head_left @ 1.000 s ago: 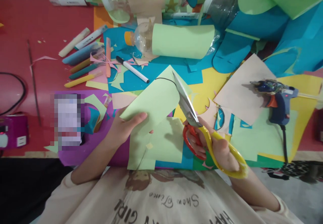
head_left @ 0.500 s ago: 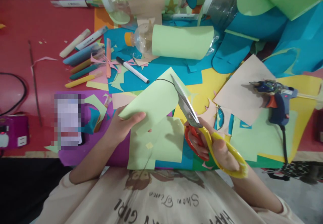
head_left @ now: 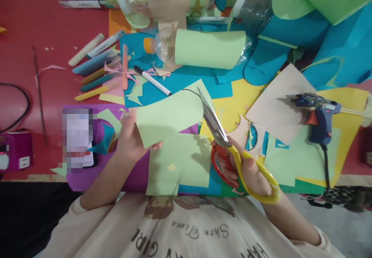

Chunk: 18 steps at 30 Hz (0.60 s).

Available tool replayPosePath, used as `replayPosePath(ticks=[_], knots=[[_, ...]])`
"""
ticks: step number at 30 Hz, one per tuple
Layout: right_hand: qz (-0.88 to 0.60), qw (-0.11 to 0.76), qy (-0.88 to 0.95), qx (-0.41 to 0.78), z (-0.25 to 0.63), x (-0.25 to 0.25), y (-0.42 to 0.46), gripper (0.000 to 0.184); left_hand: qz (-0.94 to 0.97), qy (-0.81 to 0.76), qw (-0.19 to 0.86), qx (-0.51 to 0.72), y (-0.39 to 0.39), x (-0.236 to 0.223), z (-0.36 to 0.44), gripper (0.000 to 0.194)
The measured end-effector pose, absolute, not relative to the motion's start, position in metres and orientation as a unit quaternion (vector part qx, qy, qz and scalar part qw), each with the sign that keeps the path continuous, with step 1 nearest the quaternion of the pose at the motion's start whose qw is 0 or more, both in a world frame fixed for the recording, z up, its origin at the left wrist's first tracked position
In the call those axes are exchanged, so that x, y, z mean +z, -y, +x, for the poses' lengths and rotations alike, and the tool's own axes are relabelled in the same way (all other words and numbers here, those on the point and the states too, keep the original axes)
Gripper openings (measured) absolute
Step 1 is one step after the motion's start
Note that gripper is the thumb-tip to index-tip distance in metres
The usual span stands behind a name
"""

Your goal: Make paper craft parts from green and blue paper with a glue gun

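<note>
My left hand grips the left end of a light green paper piece, its fingers mostly underneath. A curved black line runs near the paper's far corner, and the edge by the blades is cut round. In my right hand is a pair of scissors with one red and one yellow handle. The blades point up and away, nearly closed, at the cut in the paper's right end. Below the held piece lies another light green sheet, with a small pale scrap on it.
A bottle wrapped in green paper lies at the back. Markers lie left of it, near a black-capped pen. A phone rests on purple paper. On the right, a glue gun with a cord sits on paper sheets.
The held paper has turned, its left end swinging upward. My left thumb has moved from the paper's top towards its left edge. The scissors stay nearly in place.
</note>
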State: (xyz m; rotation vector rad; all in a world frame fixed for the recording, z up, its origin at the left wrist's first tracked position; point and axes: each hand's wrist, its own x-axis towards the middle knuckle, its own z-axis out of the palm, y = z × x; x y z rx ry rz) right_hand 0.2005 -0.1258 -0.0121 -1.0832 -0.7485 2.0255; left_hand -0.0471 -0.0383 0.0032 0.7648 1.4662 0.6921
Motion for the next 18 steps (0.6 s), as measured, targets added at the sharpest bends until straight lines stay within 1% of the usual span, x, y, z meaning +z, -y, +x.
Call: replayPosePath(ticks=[2,4,5,6,10,15,17,18], knots=[[-0.41,0.376,0.276,0.784,0.193,-0.015,0.127,0.063,0.277,-0.567,0.685,0.363,0.042,0.002,-0.042,0.069],[-0.405,0.39,0.264,0.784,0.185,-0.017,0.129,0.063,0.309,-0.495,0.722,0.373,0.048,-0.003,-0.034,0.075],[-0.407,0.392,0.256,0.784,0.181,-0.017,0.131,0.063,0.336,-0.469,0.72,0.386,0.052,-0.008,-0.031,0.076],[-0.411,0.391,0.25,0.785,0.178,-0.017,0.132,0.062,0.36,-0.446,0.714,0.402,0.055,-0.012,-0.027,0.074],[-0.409,0.377,0.248,0.793,0.169,-0.016,0.138,0.061,0.407,-0.432,0.733,0.332,0.055,-0.018,-0.015,0.059],[-0.385,0.378,0.258,0.802,0.168,-0.02,0.142,0.071,0.336,-0.491,0.741,0.311,0.04,-0.014,-0.006,0.046],[-0.391,0.385,0.265,0.793,0.17,-0.019,0.14,0.072,0.328,-0.511,0.738,0.293,0.036,-0.017,-0.005,0.039],[-0.392,0.389,0.267,0.79,0.171,-0.019,0.139,0.072,0.332,-0.523,0.734,0.279,0.036,-0.019,-0.005,0.038]])
